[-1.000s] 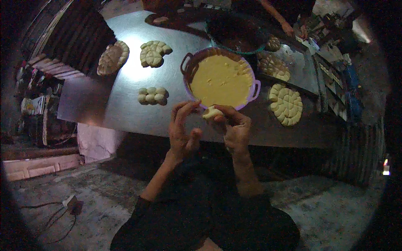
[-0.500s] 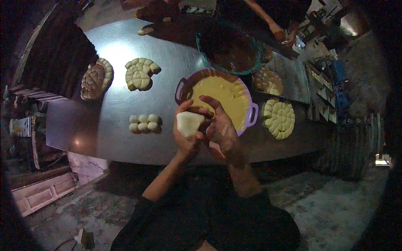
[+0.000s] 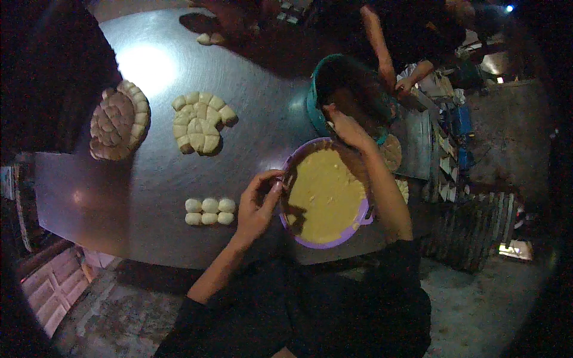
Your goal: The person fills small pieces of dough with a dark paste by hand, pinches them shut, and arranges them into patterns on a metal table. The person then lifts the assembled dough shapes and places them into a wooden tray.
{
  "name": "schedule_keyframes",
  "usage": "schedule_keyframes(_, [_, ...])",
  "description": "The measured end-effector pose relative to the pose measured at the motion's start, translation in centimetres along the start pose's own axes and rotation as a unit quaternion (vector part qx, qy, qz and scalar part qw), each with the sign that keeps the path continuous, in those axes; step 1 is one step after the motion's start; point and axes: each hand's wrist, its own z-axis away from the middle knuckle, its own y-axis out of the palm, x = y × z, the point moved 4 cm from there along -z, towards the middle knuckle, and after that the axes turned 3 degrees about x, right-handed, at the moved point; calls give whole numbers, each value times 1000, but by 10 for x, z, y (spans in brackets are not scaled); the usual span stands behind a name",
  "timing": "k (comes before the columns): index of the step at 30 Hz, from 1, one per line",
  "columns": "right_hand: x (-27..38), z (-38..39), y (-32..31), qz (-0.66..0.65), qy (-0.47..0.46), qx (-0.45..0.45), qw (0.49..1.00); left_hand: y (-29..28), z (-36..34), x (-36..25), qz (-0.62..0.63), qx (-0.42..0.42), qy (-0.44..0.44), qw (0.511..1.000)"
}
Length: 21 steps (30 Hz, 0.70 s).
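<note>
1. Our left hand (image 3: 258, 200) half-curls just left of the bowl (image 3: 322, 243).
2. Our right hand (image 3: 351, 130), loosely bent, is over the far basin (image 3: 312, 107).
3. We can't tell either's hold.
4. The bowl sits near, likely for reach.

Black sleeves (image 3: 401, 268), 2 bare hands (image 3: 256, 209)

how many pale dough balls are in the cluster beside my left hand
6 dough balls: three in the far row, three in the near row, to the left of your left hand; none looks hidden.
</note>
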Motion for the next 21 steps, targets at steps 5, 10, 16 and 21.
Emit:
schedule_keyframes(5, [41, 62, -30, -139, 89, -88, 982, 8, -15, -7, 20, 41, -35, 998])
schedule_keyframes(10, [139, 142, -7, -572, -16, -44, 819, 35, -14, -9, 236, 49, -116, 964])
schedule_keyframes(16, [130, 204, 9, -608, -99, -38, 787, 60, 25, -22, 358, 7, -256, 898])
schedule_keyframes(21, [133, 247, -10, -402, -220, -95, 884, 74, 62, -31, 334, -45, -252, 907])
